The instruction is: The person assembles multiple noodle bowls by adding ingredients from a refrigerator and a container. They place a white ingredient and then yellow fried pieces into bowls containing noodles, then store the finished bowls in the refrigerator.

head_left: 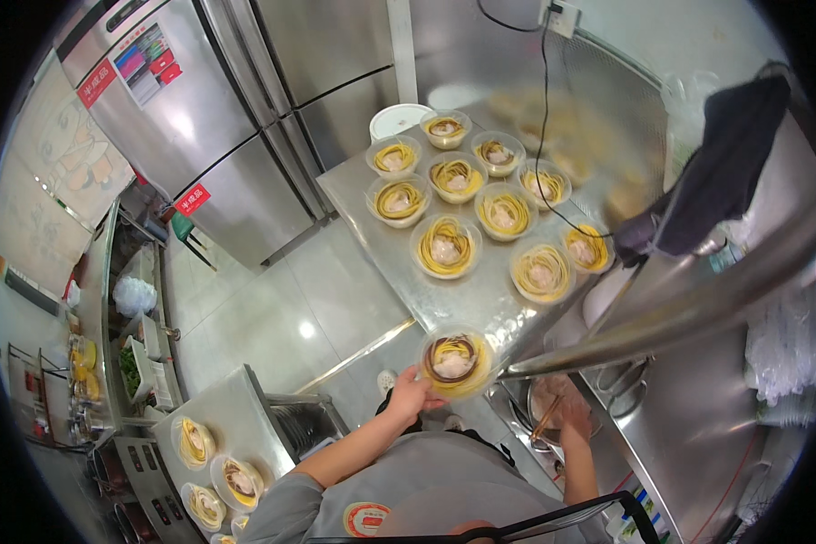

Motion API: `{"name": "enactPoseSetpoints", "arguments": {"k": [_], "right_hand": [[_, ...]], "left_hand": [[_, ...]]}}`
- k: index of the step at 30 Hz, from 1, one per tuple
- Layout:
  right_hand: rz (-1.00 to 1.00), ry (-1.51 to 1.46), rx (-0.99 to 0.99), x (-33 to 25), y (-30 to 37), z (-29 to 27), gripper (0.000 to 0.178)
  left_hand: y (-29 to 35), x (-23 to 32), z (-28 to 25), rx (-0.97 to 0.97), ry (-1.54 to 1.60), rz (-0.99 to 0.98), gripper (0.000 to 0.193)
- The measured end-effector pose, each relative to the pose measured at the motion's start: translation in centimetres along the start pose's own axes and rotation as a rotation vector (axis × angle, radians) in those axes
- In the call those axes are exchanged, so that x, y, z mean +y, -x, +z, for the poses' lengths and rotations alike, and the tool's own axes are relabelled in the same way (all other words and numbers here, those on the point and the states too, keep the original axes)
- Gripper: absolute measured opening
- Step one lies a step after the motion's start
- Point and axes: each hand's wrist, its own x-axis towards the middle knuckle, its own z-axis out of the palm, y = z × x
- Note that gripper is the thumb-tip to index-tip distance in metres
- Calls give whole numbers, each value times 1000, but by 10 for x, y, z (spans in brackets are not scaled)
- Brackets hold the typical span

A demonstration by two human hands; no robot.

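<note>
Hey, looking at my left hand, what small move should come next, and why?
Probably set the held noodle bowl down on the steel table: your left hand grips it near the table's corner, and it already carries a pinkish topping, like the noodle bowls standing there.

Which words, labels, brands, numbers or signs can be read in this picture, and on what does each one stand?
I do not copy out wording; lettering shows here:
Upper red label: pale characters, on the steel fridge.
Lower red label: pale characters, on the same fridge.
Colourful sheet: on the fridge's upper door, small print unreadable.
Round red badge: on the grey shirt, too small to read.
</note>
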Motion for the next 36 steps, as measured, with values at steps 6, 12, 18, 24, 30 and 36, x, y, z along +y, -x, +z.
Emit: {"name": "enactPoseSetpoints", "arguments": {"k": [6, 12, 18, 24, 30, 36], "right_hand": [[-191, 561, -542, -133, 45, -62, 35], [-519, 186, -418, -321, 28, -76, 36], [-860, -51, -358, -478, -25, -28, 32], [-1200, 23, -506, -639, -94, 41, 31], [-1318, 158, -461, -824, -188, 99, 37], [-898, -556, -316, -1027, -371, 225, 57]], "left_hand": [[-88, 21, 3, -254, -41, -104, 51], [-108, 59, -91, -497, -320, -133, 53], [-103, 112, -277, 60, -342, 136, 36], [-62, 180, -364, 399, -16, 232, 32], [-60, 220, -428, 524, 68, 188, 30], [-115, 201, -576, 688, 331, 263, 22]]}}
